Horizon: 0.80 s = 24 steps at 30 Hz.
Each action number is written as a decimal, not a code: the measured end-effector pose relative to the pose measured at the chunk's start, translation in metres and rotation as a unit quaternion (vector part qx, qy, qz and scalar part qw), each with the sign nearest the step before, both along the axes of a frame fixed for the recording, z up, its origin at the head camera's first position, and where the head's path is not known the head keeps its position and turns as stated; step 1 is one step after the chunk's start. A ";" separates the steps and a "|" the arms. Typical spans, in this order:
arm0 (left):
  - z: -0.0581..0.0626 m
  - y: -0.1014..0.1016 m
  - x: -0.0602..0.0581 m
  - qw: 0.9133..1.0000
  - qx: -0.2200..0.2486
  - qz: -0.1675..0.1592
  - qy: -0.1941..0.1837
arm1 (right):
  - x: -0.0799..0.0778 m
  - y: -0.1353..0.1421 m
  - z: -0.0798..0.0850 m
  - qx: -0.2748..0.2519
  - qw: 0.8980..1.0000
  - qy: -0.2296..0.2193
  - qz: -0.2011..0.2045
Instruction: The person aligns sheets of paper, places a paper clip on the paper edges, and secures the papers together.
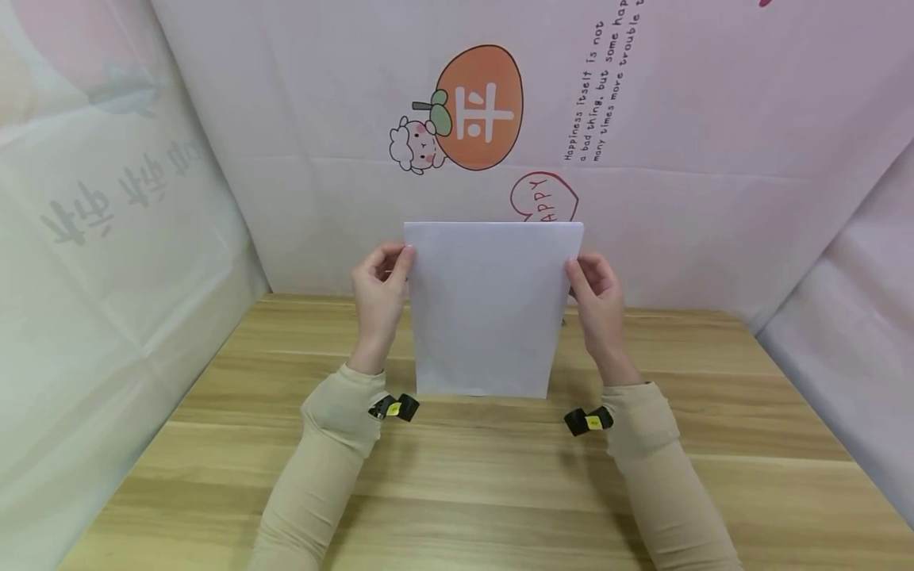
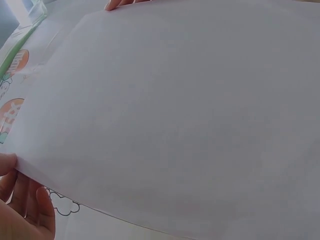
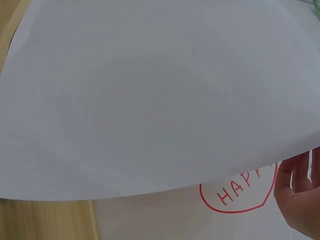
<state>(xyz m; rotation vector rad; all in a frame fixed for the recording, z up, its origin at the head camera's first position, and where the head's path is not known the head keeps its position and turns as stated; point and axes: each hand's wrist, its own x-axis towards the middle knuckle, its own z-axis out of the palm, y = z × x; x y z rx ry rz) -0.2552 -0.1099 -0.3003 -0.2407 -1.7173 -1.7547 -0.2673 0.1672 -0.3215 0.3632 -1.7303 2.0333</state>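
Note:
A blank white sheet of paper (image 1: 489, 317) is held upright above the table, facing the head camera. My left hand (image 1: 380, 297) pinches its left edge near the upper corner, thumb on the near face. On the opposite edge, my right hand (image 1: 598, 301) pinches the paper a little below the upper right corner. Seen from the left wrist, the paper (image 2: 170, 115) fills most of the picture, with the left hand (image 2: 22, 202) at the lower left. The right wrist view shows the paper (image 3: 155, 100) above the right hand (image 3: 302, 190), whose thumb is hidden there.
Under the paper lies a wood-grain table (image 1: 471, 492). Behind it hangs a white printed cloth (image 1: 343, 198) with an orange fruit drawing (image 1: 493, 147) and a red heart outline (image 1: 524, 184). More cloth (image 1: 107, 317) encloses the sides. Small black devices (image 1: 408, 408) sit on both wrists.

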 end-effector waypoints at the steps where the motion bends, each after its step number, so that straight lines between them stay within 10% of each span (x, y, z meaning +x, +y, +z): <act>1: 0.000 0.000 0.000 1.000 -0.001 0.002 0.001 | 0.000 0.001 0.000 0.000 1.000 -0.001 0.002; 24: 0.001 0.001 0.001 1.000 0.015 0.005 0.011 | 0.006 0.013 -0.020 0.026 0.999 -0.024 0.020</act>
